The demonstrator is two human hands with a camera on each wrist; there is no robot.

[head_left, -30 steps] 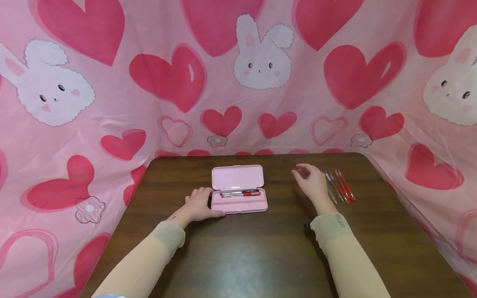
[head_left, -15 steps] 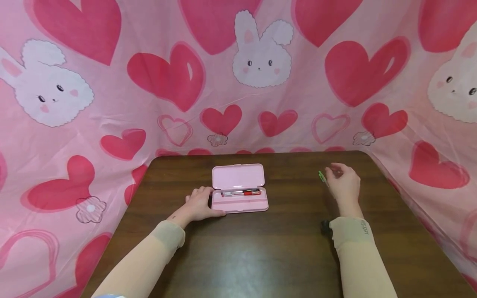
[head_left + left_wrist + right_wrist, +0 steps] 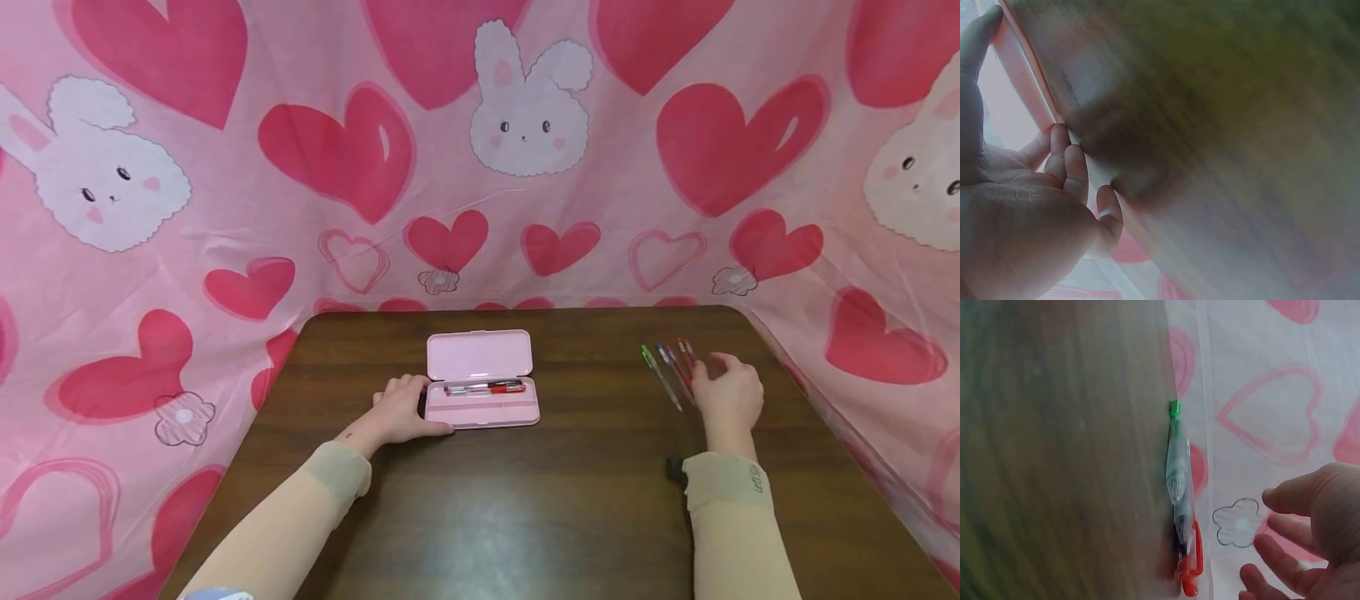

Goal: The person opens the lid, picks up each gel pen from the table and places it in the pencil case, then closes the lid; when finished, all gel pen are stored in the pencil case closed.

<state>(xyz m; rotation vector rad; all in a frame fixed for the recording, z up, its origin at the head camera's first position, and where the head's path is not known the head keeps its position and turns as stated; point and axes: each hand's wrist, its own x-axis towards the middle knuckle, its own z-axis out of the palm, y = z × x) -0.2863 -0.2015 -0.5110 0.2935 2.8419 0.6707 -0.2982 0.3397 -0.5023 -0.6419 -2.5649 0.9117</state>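
Observation:
A pink pencil case lies with its lid folded back on the table; a red pen and a dark pen rest in its rear compartment. My left hand grips the case's left end, thumb along the front edge and fingers at the side. Over to the right, my right hand hovers at the loose pens, fingers bent loosely with nothing between them. A green-ended pen is leftmost, with a blue-ended pen and red pens beside it. The hand partly covers the red pens. In the right wrist view, the right hand is apart from the pens.
The brown wooden table has rounded far corners. A pink cloth with hearts and rabbits hangs behind it and along both sides.
My right hand has moved right, from left of the loose pens across them to their right side. My left hand and the pencil case have stayed put.

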